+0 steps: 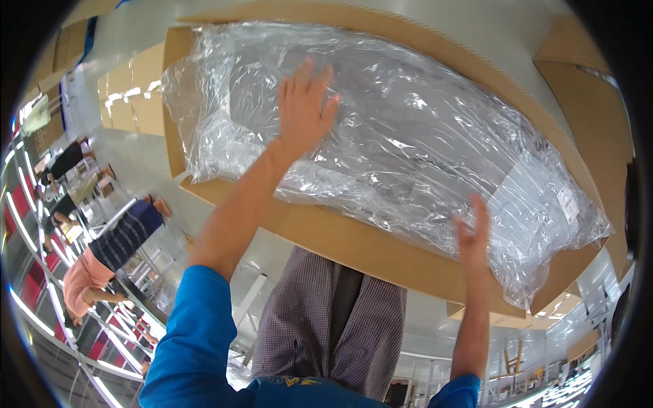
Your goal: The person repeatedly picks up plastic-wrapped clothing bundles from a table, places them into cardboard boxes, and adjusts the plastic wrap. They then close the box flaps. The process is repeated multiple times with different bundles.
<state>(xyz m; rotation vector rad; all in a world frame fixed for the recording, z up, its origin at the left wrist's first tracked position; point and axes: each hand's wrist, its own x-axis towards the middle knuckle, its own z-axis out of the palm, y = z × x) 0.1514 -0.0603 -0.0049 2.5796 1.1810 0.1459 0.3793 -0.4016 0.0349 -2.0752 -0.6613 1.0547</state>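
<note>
In front of me lies a large open cardboard box (357,232), filled with dark goods wrapped in clear plastic film (403,117). My left hand (306,104) is over the left part of the film, palm down with its fingers spread, and appears to rest on it. Near the box's near edge, towards the right, my right hand (474,229) is raised with fingers apart, slightly blurred; whether it touches the film cannot be told. A pale sheet (525,199) and a white label (567,204) show at the right end of the wrapping.
Another cardboard box (586,102) stands at the far right. Taped cardboard (132,97) lies on the floor to the left. Several people work at benches on the left, the nearest a person in a salmon-coloured top (86,275).
</note>
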